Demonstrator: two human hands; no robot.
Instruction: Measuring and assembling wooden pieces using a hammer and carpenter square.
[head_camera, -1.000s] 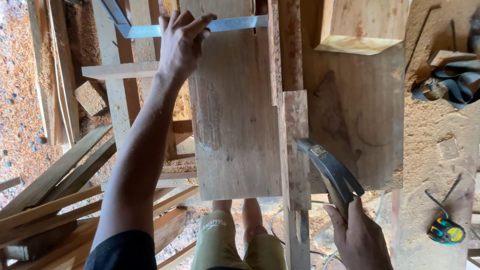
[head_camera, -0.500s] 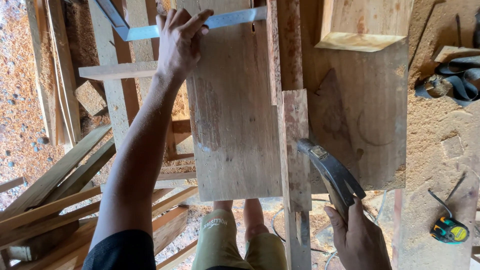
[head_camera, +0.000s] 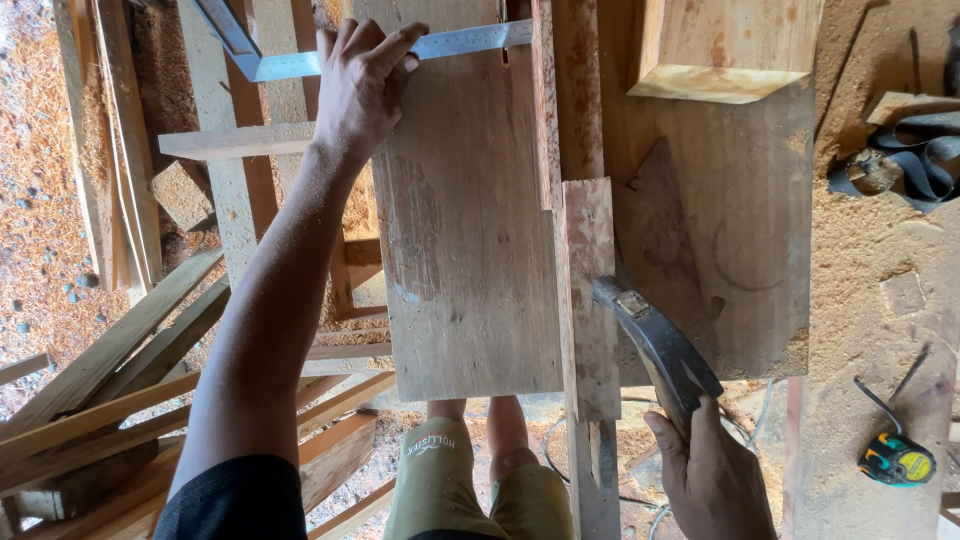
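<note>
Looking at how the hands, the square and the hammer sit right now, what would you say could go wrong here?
The left hand presses the steel square only at the far edge of the wide board, so the square might slip and skew.

The right hand grips the hammer low on its handle, head resting on the narrow strip; a swing might glance off.

The board's near end overhangs above the person's knees, so it might tip if pressed.

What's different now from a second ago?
Little. The left hand spread its fingers over the metal square, whose blade tilted slightly on the wide board. The right hand still grips the hammer against the narrow strip.
</note>
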